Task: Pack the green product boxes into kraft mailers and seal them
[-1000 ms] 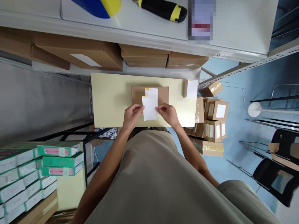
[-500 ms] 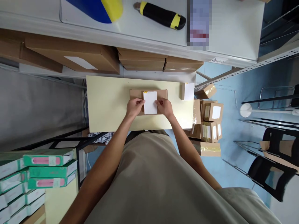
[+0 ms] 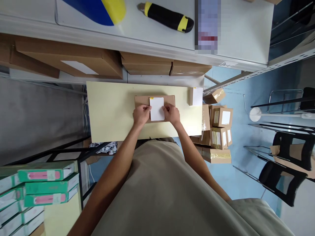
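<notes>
A white label (image 3: 157, 109) with a small yellow mark at its top left lies over a brown cardboard box (image 3: 169, 99). My left hand (image 3: 141, 114) pinches the label's left edge between thumb and finger. At the opposite edge, my right hand (image 3: 171, 114) pinches it in the same way. Whether the label touches the box beneath cannot be made out. The box rests on a pale yellow tabletop (image 3: 110, 111), its lower part partly covered by my hands.
A white stack of labels (image 3: 196, 96) stands at the table's right end. Above, a shelf (image 3: 242, 36) holds a utility knife (image 3: 168, 17). Cardboard boxes (image 3: 222, 117) are piled on the floor at right; green boxes (image 3: 46, 187) are stacked at lower left.
The whole view has shifted slightly. Both hands keep their pinch on the label, which stays over the box with little visible movement.
</notes>
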A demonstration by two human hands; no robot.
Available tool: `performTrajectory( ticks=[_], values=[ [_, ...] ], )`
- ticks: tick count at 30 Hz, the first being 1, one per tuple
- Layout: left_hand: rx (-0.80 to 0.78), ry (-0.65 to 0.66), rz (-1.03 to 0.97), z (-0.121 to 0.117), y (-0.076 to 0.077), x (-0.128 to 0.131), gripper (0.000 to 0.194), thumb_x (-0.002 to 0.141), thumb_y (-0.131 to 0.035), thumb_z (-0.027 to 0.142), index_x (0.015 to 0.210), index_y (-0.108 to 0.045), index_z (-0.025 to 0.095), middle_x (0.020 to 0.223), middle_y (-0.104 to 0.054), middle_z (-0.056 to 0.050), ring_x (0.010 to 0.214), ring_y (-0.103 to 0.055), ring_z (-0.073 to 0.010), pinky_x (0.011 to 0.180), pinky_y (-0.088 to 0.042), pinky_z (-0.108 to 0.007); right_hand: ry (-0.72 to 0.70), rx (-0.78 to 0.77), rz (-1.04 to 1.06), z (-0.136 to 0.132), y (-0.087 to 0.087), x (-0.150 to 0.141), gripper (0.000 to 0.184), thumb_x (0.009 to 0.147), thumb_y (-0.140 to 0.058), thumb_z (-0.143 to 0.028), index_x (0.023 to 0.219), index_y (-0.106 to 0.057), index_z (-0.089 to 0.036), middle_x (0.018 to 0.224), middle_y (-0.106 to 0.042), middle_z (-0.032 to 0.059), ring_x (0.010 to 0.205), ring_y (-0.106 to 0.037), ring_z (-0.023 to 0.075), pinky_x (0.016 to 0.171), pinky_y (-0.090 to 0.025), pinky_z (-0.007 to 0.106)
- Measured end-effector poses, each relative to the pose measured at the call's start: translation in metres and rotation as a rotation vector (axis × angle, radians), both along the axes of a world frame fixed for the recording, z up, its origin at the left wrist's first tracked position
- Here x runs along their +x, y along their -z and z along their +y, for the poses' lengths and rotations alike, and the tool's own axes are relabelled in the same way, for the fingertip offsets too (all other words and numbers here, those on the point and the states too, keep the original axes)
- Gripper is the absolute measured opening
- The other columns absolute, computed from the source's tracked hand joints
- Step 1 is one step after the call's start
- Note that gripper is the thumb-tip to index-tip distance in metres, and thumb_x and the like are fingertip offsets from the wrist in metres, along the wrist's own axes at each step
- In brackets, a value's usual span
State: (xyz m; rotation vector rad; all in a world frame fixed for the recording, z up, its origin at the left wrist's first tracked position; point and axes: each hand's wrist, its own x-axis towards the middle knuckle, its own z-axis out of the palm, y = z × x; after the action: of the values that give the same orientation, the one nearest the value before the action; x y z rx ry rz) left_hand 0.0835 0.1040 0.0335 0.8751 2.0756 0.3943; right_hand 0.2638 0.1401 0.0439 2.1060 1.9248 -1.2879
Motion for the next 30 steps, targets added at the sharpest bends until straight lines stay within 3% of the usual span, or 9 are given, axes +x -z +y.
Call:
performTrajectory(
  ticks=[21,30],
  values=[
    [0.019,0.007,0.108,0.006,0.004,0.010,0.022,0.098,-0.069,0.035,0.094,-0.088,0.025,0.107,-0.089,-0.010,0.108,-0.080,-0.0349,0.098,-0.056,-0.043,0.032,-0.003,-0.089,0.001,0.003,-0.010,0.023,0.114,-0.057,-0.035,0.116,-0.078,-0.025,0.122,-0.085,0.0126,0.114,-0.079,0.0343,0.101,-0.062,0.045],
    [0.023,0.000,0.111,0.006,0.006,0.010,0.022,0.097,-0.069,0.035,0.092,-0.088,0.027,0.099,-0.088,-0.010,0.107,-0.080,-0.0366,0.099,-0.058,-0.047,0.069,0.012,-0.089,0.001,0.007,-0.012,0.021,0.111,-0.059,-0.034,0.109,-0.078,-0.025,0.117,-0.086,0.0118,0.110,-0.080,0.0337,0.098,-0.064,0.044]
  ],
)
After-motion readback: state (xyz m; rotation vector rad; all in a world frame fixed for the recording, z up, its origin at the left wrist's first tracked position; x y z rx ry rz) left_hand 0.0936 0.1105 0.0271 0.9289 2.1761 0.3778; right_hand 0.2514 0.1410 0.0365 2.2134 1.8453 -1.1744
